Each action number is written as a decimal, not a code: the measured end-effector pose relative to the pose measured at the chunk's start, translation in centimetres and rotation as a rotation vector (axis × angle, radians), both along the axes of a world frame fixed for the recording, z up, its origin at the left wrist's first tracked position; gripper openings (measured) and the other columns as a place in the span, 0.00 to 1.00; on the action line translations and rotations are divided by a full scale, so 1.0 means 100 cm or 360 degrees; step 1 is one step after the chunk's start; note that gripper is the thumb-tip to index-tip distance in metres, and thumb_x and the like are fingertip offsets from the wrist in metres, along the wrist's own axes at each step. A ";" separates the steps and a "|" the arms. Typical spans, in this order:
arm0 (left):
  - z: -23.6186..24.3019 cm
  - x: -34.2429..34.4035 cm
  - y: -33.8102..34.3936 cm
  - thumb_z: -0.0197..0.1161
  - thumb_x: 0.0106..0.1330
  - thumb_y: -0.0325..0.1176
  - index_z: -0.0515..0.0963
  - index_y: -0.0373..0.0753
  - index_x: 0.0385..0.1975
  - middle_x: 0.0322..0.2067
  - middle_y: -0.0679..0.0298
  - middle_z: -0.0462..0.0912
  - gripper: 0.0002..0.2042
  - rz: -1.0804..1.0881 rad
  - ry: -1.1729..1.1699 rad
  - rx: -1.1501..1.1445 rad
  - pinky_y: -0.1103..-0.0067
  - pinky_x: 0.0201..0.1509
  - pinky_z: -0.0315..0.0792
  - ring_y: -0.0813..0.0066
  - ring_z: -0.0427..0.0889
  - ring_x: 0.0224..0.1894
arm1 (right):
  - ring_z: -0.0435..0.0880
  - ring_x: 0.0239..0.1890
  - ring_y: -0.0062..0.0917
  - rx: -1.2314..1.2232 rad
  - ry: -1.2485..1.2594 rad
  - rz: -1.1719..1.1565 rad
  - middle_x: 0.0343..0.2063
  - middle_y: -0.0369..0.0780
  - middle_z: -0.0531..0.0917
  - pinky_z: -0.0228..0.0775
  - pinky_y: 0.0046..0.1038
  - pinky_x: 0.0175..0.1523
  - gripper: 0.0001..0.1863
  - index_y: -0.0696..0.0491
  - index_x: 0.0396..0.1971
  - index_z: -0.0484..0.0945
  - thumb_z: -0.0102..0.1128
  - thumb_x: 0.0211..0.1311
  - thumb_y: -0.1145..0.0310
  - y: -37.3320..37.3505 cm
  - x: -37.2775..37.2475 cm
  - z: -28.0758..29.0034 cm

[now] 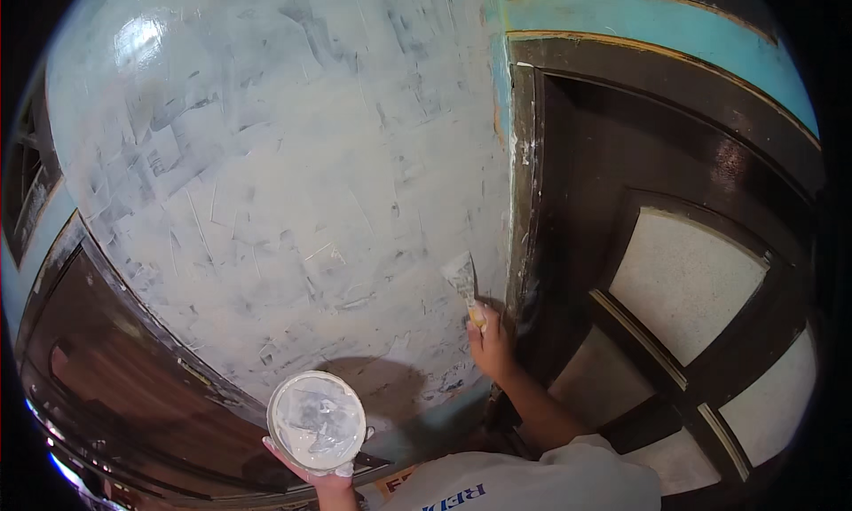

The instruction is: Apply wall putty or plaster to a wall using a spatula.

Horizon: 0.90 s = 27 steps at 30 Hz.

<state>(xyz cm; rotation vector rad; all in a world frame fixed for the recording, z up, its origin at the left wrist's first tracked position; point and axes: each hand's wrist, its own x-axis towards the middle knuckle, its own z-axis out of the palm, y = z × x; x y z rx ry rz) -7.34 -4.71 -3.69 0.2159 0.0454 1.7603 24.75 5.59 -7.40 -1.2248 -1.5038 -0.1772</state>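
My right hand (491,340) is closed round the handle of a putty knife (461,275), whose flat blade lies at the wall near the dark door frame. The wall (293,182) is coated in patchy pale putty with grey streaks and scrape marks. Low in front of me, my left hand (335,480) grips a round white tub (273,413) from below, its fingers partly hidden behind it. White putty (319,422) is smeared inside the tub, and some sticks to my fingers.
Right of the wall stands a dark door frame (525,174) beside brown panelling with pale panels (688,280). A turquoise band (657,23) runs above it. Dark brown woodwork (115,351) borders the wall at the lower left.
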 end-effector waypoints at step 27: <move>-0.003 0.016 0.015 0.39 0.65 0.67 0.49 0.45 0.70 0.68 0.54 0.56 0.40 0.0139 0.0610 0.0652 0.50 0.67 0.58 0.54 0.61 0.67 | 0.68 0.58 0.39 0.0432 0.0081 0.0114 0.55 0.53 0.67 0.55 0.36 0.66 0.24 0.64 0.60 0.58 0.44 0.64 0.78 0.018 -0.004 0.150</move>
